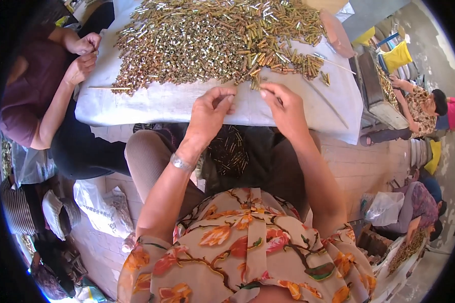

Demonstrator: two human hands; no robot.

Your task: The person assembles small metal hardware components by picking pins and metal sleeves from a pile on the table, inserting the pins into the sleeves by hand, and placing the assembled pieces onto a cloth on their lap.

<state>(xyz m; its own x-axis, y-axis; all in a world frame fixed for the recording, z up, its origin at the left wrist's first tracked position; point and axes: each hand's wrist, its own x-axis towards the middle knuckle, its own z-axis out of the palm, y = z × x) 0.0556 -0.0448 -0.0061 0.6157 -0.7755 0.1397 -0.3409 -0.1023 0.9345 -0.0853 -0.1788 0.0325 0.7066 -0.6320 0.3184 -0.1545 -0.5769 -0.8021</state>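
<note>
A wide heap of small brass-coloured metal pieces (182, 45) covers much of the white-covered table (162, 108) in front of me. The left part of it looks like short rings or nuts, the right part like longer slim sleeves (288, 30). At the heap's near edge my left hand (210, 110) is closed, thumb against curled fingers; whatever it pinches is too small to make out. Across a narrow gap, my right hand (286, 105) has thumb and forefinger together on a small brass-coloured sleeve (256, 86) at the edge of the heap.
Dark cloth in my lap (230, 151) holds several finished-looking slim metal pieces. A co-worker's hands (83, 63) are at the table's left edge. Thin rods (328, 103) lie on the right side. White plastic bags (103, 209) stand on the floor; other people work at right.
</note>
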